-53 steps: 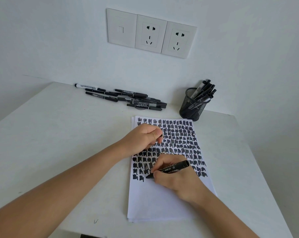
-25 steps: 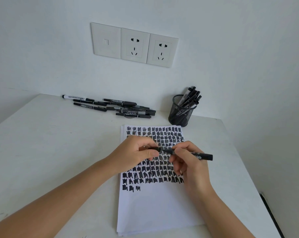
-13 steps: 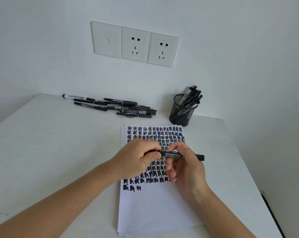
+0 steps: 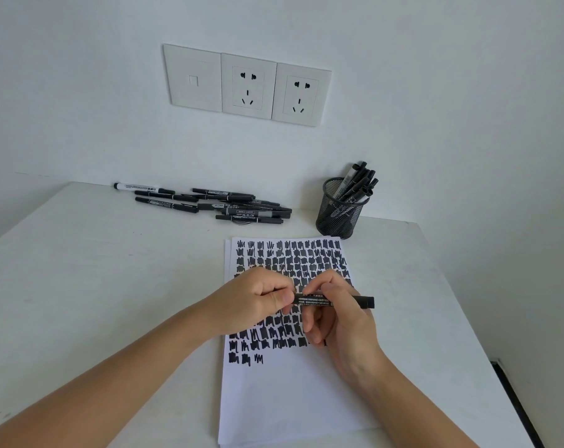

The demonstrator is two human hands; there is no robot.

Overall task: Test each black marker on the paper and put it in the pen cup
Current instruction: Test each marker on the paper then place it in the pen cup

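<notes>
A black marker (image 4: pixel 335 300) lies level above the paper (image 4: pixel 290 389), held at both ends. My left hand (image 4: pixel 254 302) is closed around its left end, which is hidden in the fingers. My right hand (image 4: pixel 339 321) pinches the barrel, and the right end sticks out past it. The paper carries rows of black scribble patches. A black mesh pen cup (image 4: pixel 340 211) stands beyond the paper's far right corner with several markers in it. Several more black markers (image 4: pixel 222 205) lie in a loose pile by the wall.
The white table (image 4: pixel 96 286) meets a white wall carrying three socket plates (image 4: pixel 246 84). The table's right edge (image 4: pixel 461 318) drops off close to the paper. A dark strip of floor (image 4: pixel 516 402) shows at the lower right.
The right hand lifted the marker off the paper after scribbling and turned it level. The left hand came to its left end, and both hands have closed together on it.
</notes>
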